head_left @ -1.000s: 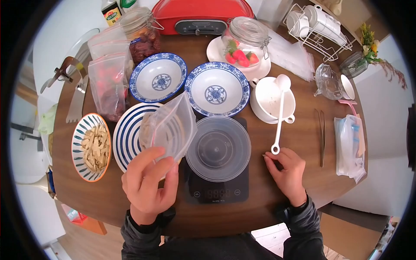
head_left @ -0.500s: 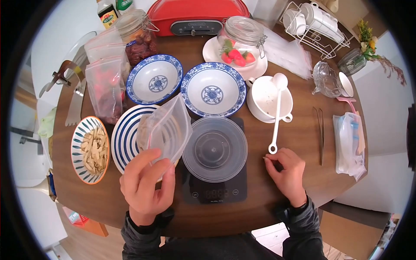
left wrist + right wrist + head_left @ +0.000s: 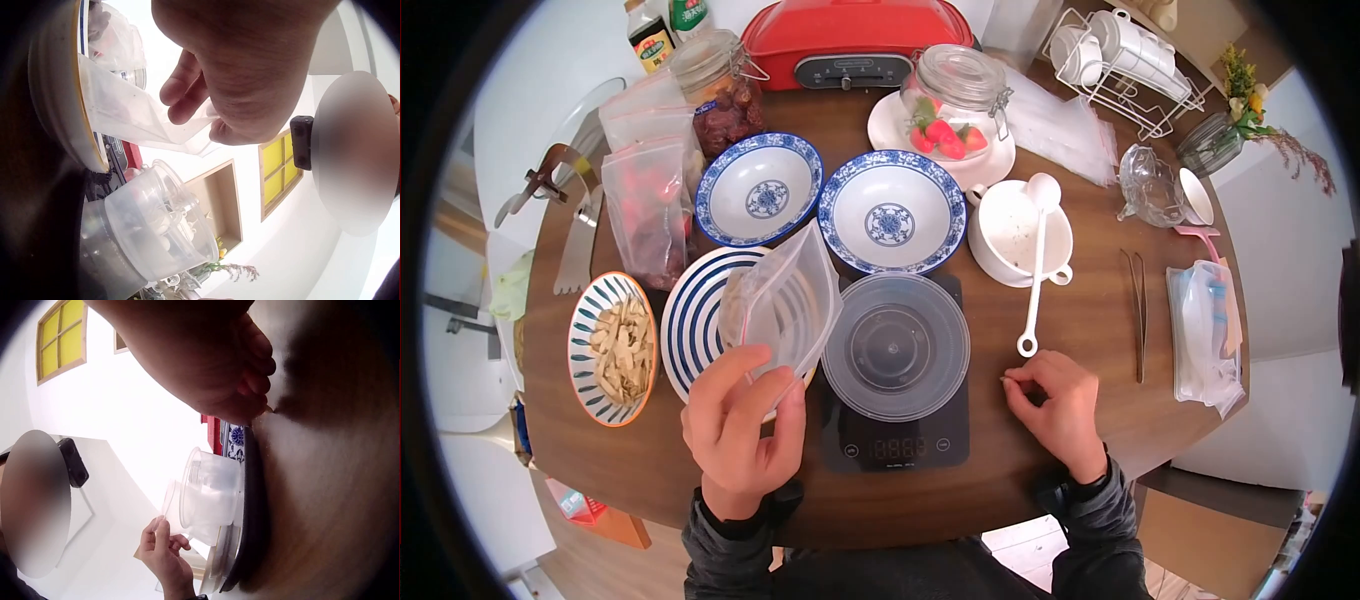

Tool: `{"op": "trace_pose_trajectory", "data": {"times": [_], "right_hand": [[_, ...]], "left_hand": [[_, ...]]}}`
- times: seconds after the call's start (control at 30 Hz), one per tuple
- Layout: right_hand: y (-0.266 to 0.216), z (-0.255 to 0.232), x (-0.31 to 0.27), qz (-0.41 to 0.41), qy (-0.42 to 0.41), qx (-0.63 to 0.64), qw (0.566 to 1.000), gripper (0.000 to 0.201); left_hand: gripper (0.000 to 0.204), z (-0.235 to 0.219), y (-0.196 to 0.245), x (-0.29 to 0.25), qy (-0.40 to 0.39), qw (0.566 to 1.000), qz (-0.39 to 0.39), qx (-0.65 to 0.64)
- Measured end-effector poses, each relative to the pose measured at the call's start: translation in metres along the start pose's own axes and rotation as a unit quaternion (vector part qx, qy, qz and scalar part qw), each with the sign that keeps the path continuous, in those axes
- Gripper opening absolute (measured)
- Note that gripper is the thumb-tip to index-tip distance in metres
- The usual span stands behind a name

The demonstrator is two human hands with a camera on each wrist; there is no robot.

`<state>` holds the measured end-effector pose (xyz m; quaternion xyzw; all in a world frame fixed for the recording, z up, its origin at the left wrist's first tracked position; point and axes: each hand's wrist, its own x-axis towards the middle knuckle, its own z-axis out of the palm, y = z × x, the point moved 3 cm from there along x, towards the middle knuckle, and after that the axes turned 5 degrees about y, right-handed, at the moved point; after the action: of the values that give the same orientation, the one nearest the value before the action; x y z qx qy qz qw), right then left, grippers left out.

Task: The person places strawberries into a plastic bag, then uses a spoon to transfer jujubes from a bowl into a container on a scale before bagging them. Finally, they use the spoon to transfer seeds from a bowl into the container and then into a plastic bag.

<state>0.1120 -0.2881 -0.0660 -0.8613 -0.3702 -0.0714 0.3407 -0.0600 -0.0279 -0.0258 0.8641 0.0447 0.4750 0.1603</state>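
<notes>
My left hand pinches a clear zip bag by its lower edge, its mouth tilted up above the blue-striped plate. Right of the bag, a round clear plastic container stands on a black kitchen scale with a dim display. Close over the tabletop, my right hand holds thumb and forefinger together on a tiny pale piece, too small to identify. Just beyond that hand, a white spoon lies across a white two-handled pot, its handle end near the fingers.
At left stands an oval bowl of pale dried slices, with filled zip bags behind. Two blue-patterned bowls sit beyond the scale. Farther back are a strawberry jar and a red cooker; tweezers lie at right.
My right hand has shifted slightly toward me, away from the spoon's handle. The left hand keeps the bag nearly still, and the whole head view has moved a little.
</notes>
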Motion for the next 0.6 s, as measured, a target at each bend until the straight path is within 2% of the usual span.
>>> {"op": "trace_pose_trajectory", "data": {"times": [0.07,0.17,0.23,0.37,0.47,0.53,0.6], "right_hand": [[0.000,-0.002,-0.002,-0.012,-0.010,0.007,1.000,0.011],[0.001,-0.006,-0.003,0.030,-0.006,-0.035,0.999,0.011],[-0.006,-0.007,-0.006,-0.038,-0.071,0.008,0.997,0.011],[-0.012,-0.006,-0.010,-0.037,-0.033,-0.002,0.999,0.011],[-0.009,-0.014,-0.014,-0.011,-0.044,-0.045,0.998,0.011],[-0.008,-0.023,-0.013,0.028,-0.066,-0.116,0.991,0.012],[-0.011,-0.029,-0.011,0.020,-0.073,-0.126,0.989,0.013]], "left_hand": [[0.026,0.000,0.000,0.000,0.012,1.000,0.007,-0.002],[0.025,-0.001,-0.001,0.001,0.004,1.000,-0.006,-0.008],[0.025,-0.001,0.001,0.001,0.002,1.000,-0.006,-0.004],[0.024,-0.001,0.001,0.003,0.011,1.000,0.003,-0.017],[0.024,0.000,-0.002,0.001,0.014,0.999,-0.012,-0.033],[0.023,-0.002,-0.002,0.002,0.016,0.999,-0.020,-0.042],[0.022,-0.001,-0.001,0.002,0.021,0.998,-0.034,-0.055]]}}
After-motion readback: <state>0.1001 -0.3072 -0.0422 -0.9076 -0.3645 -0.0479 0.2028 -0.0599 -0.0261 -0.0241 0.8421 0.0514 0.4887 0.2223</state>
